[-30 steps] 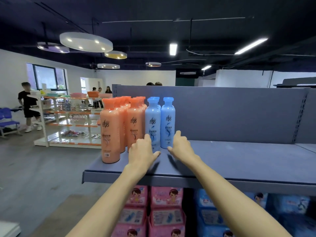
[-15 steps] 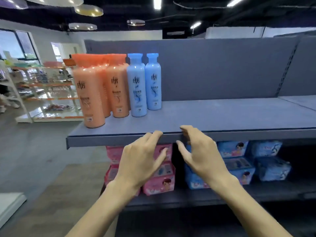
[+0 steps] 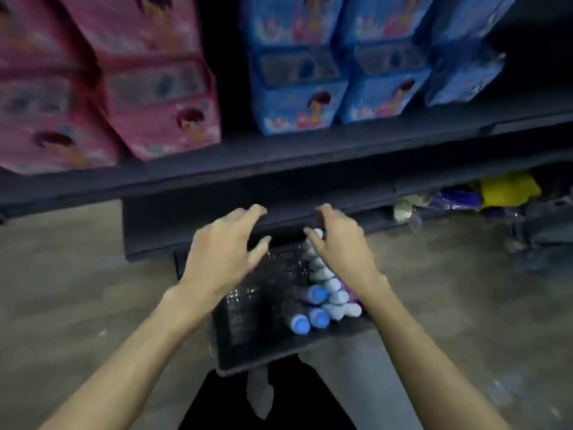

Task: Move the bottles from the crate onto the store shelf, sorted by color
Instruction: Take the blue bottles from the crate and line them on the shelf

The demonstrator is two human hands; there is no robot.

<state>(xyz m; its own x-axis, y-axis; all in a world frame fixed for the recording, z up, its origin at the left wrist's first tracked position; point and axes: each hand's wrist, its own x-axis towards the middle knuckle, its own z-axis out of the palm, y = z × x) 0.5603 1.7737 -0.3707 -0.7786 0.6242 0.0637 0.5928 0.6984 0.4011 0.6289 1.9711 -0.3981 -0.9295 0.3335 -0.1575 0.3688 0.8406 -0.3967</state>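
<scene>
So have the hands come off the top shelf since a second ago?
Yes. Both the left hand and right hand have dropped below the lower shelf edge and hover, holding nothing, over the black crate of bottles on the floor.

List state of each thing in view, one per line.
crate: on the floor, left part bare
blue-capped bottles: in the crate's right part, untouched
left hand: over the crate, holds nothing
right hand: over the bottles, holds nothing
pink packs: shelved
blue packs: shelved
</scene>
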